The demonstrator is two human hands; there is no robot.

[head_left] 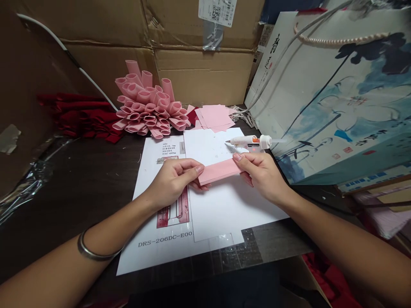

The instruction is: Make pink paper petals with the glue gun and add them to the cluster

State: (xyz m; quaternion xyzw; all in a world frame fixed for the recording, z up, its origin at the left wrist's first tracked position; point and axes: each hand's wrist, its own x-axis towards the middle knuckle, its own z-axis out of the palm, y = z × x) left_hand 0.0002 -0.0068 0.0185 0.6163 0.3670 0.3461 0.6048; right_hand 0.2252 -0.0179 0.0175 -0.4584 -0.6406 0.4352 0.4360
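Observation:
Between my two hands, above the white paper sheets (pixel 215 214), is a folded strip of pink paper (pixel 220 172). My left hand (pixel 178 177) pinches its left end, thumb on top and fingers beneath. The right end is gripped by my right hand (pixel 261 173) in the same way. Just behind the strip lies a white hot glue gun (pixel 248 142), its nozzle pointing left. A pile of flat pink pieces (pixel 214 116) rests at the back of the sheets. Left of it are many rolled pink tubes (pixel 146 105), heaped with their open ends showing.
Dark red folded pieces (pixel 83 115) lie at the back left. Cardboard boxes (pixel 202 72) wall off the rear. A large paper bag (pixel 334 94) stands on the right, with a grey cable (pixel 282 53) across it. Metal clips (pixel 245 116) sit beside the pink pile.

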